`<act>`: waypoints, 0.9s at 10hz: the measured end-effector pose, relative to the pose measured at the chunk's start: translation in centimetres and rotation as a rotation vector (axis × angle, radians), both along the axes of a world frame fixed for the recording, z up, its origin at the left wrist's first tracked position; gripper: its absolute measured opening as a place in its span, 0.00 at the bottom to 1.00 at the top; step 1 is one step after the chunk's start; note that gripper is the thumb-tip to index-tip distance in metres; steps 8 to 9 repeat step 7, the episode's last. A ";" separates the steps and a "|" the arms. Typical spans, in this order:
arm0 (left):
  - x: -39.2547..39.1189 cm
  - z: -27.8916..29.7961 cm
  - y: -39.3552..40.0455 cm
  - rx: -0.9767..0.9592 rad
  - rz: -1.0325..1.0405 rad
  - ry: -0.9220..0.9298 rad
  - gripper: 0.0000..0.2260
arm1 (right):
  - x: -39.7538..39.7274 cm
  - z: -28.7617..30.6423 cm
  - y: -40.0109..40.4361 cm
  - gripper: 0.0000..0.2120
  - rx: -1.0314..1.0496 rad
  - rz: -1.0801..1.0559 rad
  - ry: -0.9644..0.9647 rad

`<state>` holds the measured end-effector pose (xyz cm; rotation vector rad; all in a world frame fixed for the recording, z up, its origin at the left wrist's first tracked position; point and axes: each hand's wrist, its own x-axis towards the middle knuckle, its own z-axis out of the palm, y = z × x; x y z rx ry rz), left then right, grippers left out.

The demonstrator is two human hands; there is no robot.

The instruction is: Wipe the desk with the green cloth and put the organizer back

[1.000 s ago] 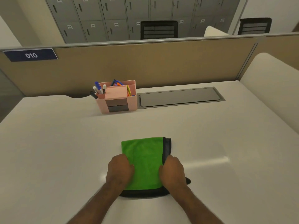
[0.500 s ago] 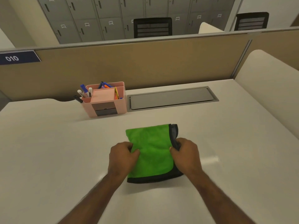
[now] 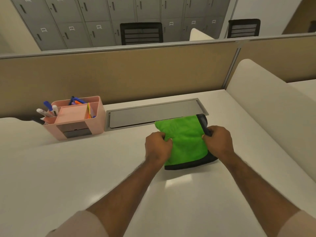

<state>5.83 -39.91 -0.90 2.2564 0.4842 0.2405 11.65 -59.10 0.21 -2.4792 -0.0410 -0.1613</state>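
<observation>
A folded green cloth (image 3: pixel 185 139) with a dark underside lies on the white desk (image 3: pixel 68 168), its far edge over the rim of the grey cable hatch (image 3: pixel 153 113). My left hand (image 3: pixel 158 147) grips the cloth's left edge and my right hand (image 3: pixel 218 142) grips its right edge, fingers curled on the fabric. The pink organizer (image 3: pixel 75 117), holding pens and markers, stands at the back left of the desk against the partition, well left of the cloth.
A tan partition (image 3: pixel 136 72) closes the desk's far side. A white rounded divider (image 3: pixel 266 113) rises along the right edge. Beyond the partition stand grey lockers (image 3: pixel 95 17) and two black chairs (image 3: pixel 142 33).
Both hands have pushed the cloth away from me and to the right, from the desk's near middle up to the cable hatch. The organizer has stayed in place.
</observation>
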 end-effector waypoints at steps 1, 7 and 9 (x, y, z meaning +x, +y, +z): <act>3.3 -0.7 -2.2 0.012 -0.006 0.022 0.09 | 3.6 -0.8 -1.8 0.05 -0.039 -0.010 0.029; 2.3 -5.1 -0.4 0.618 0.037 -0.138 0.27 | 2.2 -5.7 -1.6 0.12 -0.347 0.028 -0.269; 2.3 -5.1 -0.4 0.618 0.037 -0.138 0.27 | 2.2 -5.7 -1.6 0.12 -0.347 0.028 -0.269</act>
